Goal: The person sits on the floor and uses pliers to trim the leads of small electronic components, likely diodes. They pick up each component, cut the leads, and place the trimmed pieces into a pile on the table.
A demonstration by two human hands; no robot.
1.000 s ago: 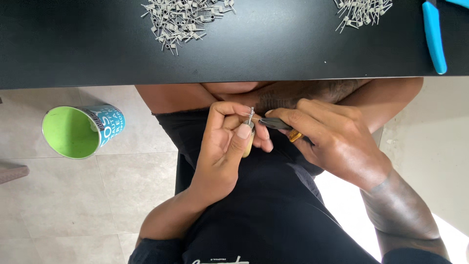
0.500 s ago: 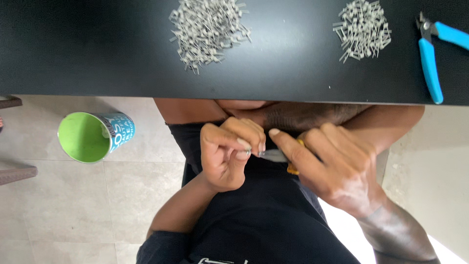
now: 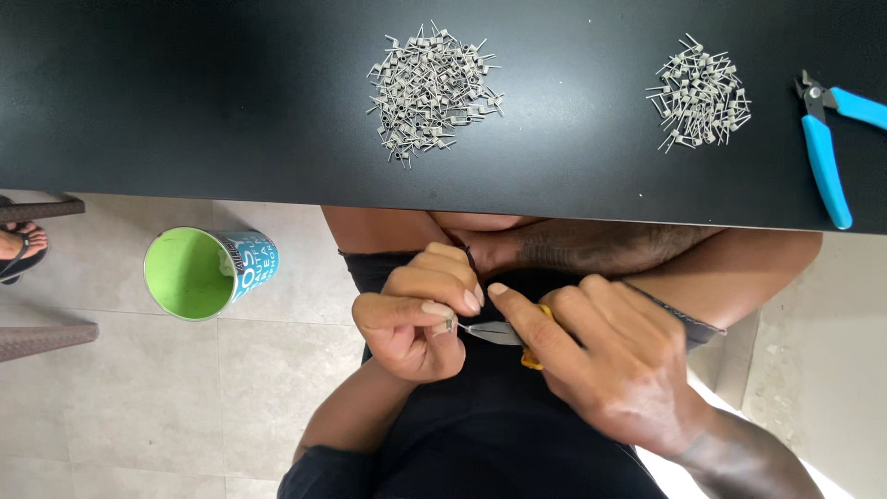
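My left hand (image 3: 413,318) is curled shut over my lap, pinching a tiny metal wire piece (image 3: 449,324) between thumb and forefinger. My right hand (image 3: 610,362) grips a small cutting tool (image 3: 504,334) with a yellow handle and grey jaws, whose tip meets the wire piece. Both hands sit below the black table's edge (image 3: 277,189). On the table lie two heaps of small grey wire coils: a larger one (image 3: 432,91) in the middle and a smaller one (image 3: 701,93) to the right.
Blue-handled flush cutters (image 3: 825,151) lie at the table's right end. On the tiled floor to the left stands a blue cup with a green inside (image 3: 205,273). Another person's sandalled foot (image 3: 18,251) shows at the far left edge.
The view has shifted so the table and coil heaps sit lower in frame. My hands have stayed together, and the tool tip now reaches the wire piece from the right.
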